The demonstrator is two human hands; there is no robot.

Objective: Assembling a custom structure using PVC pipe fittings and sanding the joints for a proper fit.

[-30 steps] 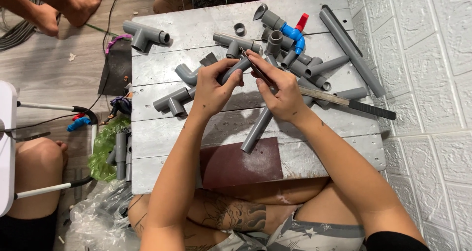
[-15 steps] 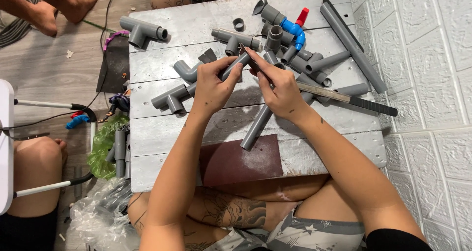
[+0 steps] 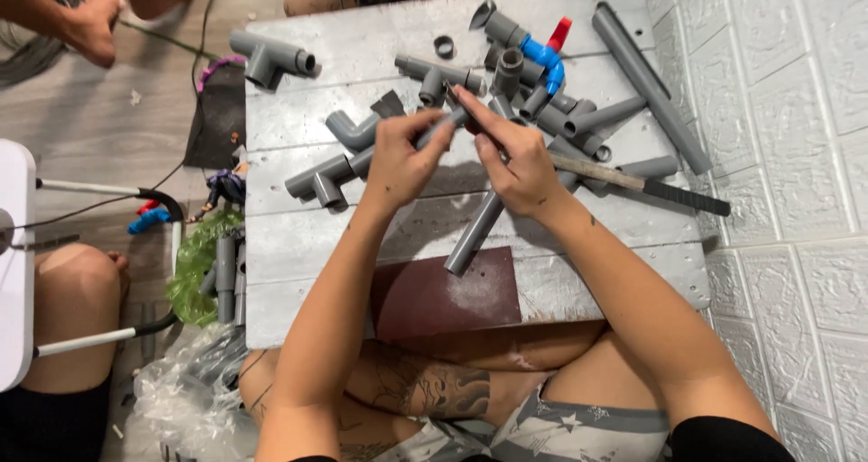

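No true container is seen on the board [image 3: 298, 118]; a clear plastic bag [image 3: 185, 390] lies crumpled on the floor at the lower left, and what it holds cannot be told; just above it a green bag [image 3: 194, 268] lies beside short grey pipe pieces [image 3: 226, 277].

A short grey pipe [image 3: 440, 127] is held above the middle of the board, tilted up toward the right; it is plain, matte and round, and its left part is hidden inside the left hand [image 3: 398, 164], which is clenched around it; the right hand [image 3: 515, 159] is closed on its upper end, with the fingertips pinched there and a dark red bit showing under them, though what that bit is cannot be told.

Under the hands a longer grey pipe [image 3: 475, 236] lies slanted, its lower end resting on a dark red sheet [image 3: 452, 295] at the near edge; a tee [image 3: 318, 180] and an elbow [image 3: 354, 132] lie just left of the left hand; another tee [image 3: 267, 57] lies at the far left corner; a heap of grey fittings with a blue valve [image 3: 545, 57] is piled at the far side; a long pipe [image 3: 651, 87] lies along the right edge; a black-handled tool [image 3: 646, 183] lies beside the right wrist.
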